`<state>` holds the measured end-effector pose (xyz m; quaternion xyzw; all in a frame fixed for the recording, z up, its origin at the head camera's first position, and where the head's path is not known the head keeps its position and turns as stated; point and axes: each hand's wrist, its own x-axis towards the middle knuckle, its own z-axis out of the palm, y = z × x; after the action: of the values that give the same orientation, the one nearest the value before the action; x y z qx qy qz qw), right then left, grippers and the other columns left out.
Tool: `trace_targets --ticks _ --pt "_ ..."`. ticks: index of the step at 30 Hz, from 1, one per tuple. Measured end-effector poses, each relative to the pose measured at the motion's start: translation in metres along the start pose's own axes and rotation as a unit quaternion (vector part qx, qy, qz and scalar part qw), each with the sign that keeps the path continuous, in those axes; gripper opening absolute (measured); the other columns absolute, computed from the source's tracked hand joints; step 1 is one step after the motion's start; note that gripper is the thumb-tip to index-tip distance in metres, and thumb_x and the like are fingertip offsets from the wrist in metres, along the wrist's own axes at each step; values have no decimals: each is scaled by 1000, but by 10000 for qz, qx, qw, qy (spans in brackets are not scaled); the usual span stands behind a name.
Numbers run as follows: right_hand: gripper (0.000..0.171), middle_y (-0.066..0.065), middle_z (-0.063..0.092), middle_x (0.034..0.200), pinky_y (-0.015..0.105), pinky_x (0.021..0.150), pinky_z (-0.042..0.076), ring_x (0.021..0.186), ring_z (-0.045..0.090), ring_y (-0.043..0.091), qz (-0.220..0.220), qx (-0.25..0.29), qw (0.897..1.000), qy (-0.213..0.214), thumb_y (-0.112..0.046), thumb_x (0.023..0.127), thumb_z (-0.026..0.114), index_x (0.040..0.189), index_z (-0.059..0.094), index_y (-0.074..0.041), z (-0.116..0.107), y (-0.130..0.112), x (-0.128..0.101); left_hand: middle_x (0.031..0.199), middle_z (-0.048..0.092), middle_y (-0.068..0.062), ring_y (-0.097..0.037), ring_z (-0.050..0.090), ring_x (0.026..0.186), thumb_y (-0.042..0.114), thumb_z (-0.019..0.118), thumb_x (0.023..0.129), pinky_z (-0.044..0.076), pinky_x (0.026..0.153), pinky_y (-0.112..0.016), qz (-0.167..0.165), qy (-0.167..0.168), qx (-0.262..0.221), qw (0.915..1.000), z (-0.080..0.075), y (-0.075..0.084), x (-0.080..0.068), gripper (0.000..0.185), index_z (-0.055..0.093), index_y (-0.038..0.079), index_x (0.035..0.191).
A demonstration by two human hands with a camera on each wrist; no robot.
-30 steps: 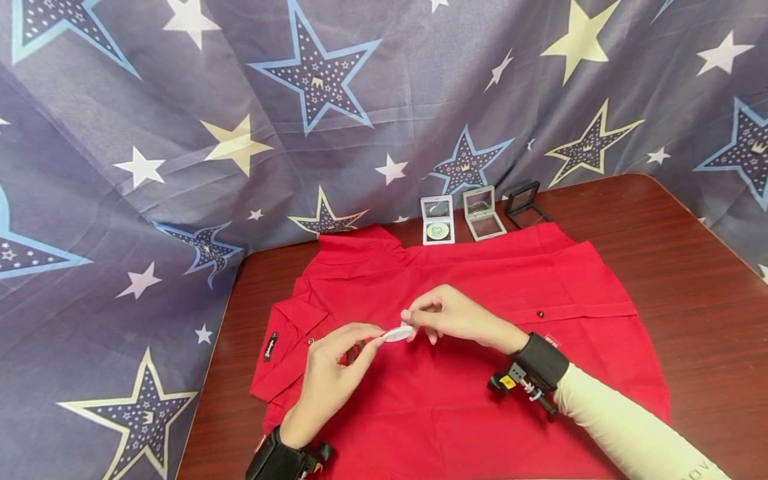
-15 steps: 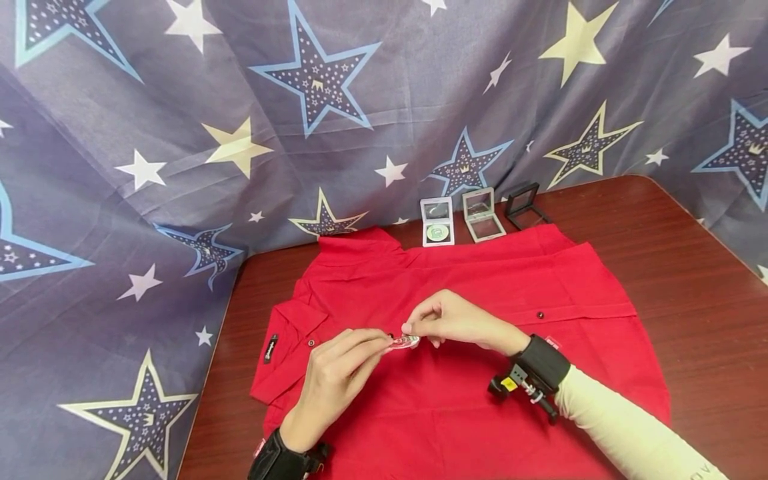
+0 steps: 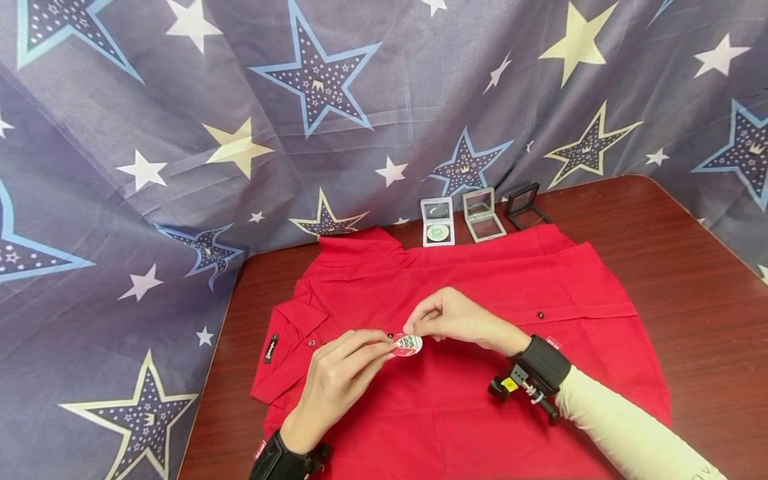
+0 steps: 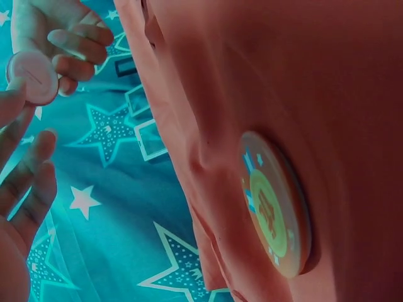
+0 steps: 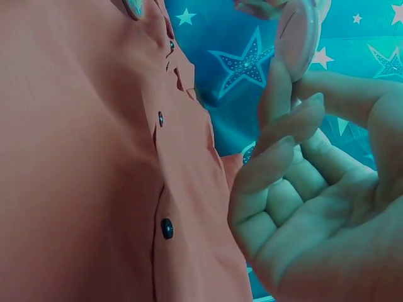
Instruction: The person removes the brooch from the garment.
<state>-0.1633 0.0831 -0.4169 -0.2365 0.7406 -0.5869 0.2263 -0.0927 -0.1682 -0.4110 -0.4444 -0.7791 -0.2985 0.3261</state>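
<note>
A round pin badge (image 3: 409, 344) with a red, white and green face is held over the red shirt (image 3: 492, 400). My left hand (image 3: 339, 377) pinches its left edge between thumb and fingers. At its upper right edge, the thumb and forefinger of my right hand (image 3: 451, 318) pinch it too. Both wrist views show the pale back of this badge (image 4: 34, 77), with a thin straight line across it. Another round badge (image 4: 274, 207), with a yellow-green centre, sits on the shirt in the left wrist view; the left hand hides it from the head view.
Along the table's back stand three open display cases: a white case (image 3: 438, 210) holding a green round piece, a grey case (image 3: 485, 227) and a black case (image 3: 528, 203). Bare brown table (image 3: 708, 340) shows right of the shirt. A star-patterned curtain (image 3: 360, 153) hangs behind.
The badge has been turned over between my fingers: its white back showed to the head camera earlier, and now its coloured face does. Both hands have shifted only slightly.
</note>
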Motion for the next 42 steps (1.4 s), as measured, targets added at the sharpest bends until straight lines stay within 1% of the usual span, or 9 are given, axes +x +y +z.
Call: trace_targets --ticks 3,6,8,13,18,23,30,36,42 --pt "10 20 69 82 29 57 47 60 54 22 -27 -19 10000 92 -15 92 76 99 82 -15 0 0 0 106 71 -3 -13 68 88 6 85 82 55 70 -21 -547 27 -352 9979 1 1 -3 27 78 11 108" --pt "10 11 72 83 35 60 51 64 57 30 -87 -51 9997 227 -15 92 75 100 82 -15 -1 -1 0 105 70 -2 -8 63 78 4 86 82 50 59 -20 -1340 130 -885 9869 2 4 -6 28 77 14 107" --pt "10 6 73 84 36 60 53 66 59 34 -148 -91 9993 338 -15 92 75 100 82 -16 -1 -2 -1 103 69 -1 -7 59 72 5 85 83 46 52 -20 -1864 223 -1186 9750 3 6 -8 26 76 16 106" --pt "10 1 74 83 33 58 53 63 61 28 -468 -311 9968 576 -15 92 75 99 81 -18 -2 -6 -1 94 71 2 -13 62 66 10 82 89 48 50 -23 -3007 288 -1767 9368 6 9 -12 18 74 19 102" --pt "8 5 74 83 33 57 54 61 62 30 -741 -518 9937 664 -20 92 78 99 81 -24 -3 -10 -1 77 70 -6 -28 64 60 14 79 92 49 48 -25 -3713 58 -2280 9001 10 9 -15 12 73 17 103" --pt "10 9 73 81 33 56 54 59 61 23 -976 -699 9903 693 -20 92 79 98 80 -27 -2 -11 0 67 65 -16 -37 60 54 10 77 93 45 43 -24 -3876 -91 -2695 8815 13 12 -15 10 72 12 102" --pt "6 -1 69 73 28 53 49 56 57 15 -1350 -962 9835 729 -25 90 81 96 80 -27 0 -13 1 70 65 -25 -40 61 54 7 75 94 46 41 -26 -3908 -174 -3046 8684 17 15 -14 7 72 8 100" --pt "8 -6 67 72 28 55 50 56 57 13 -1409 -1156 9809 685 -23 91 81 96 80 -28 0 -14 0 70 65 -26 -42 60 54 8 74 95 47 40 -30 -3999 -230 -3074 8632 18 14 -15 6 71 8 99" --pt "10 -1 73 79 32 57 55 59 64 24 -1199 -988 9859 618 -17 90 80 97 79 -25 0 -16 -2 72 66 -26 -41 62 56 10 74 95 50 42 -32 -4258 -175 -3029 8524 16 14 -13 6 73 7 100"
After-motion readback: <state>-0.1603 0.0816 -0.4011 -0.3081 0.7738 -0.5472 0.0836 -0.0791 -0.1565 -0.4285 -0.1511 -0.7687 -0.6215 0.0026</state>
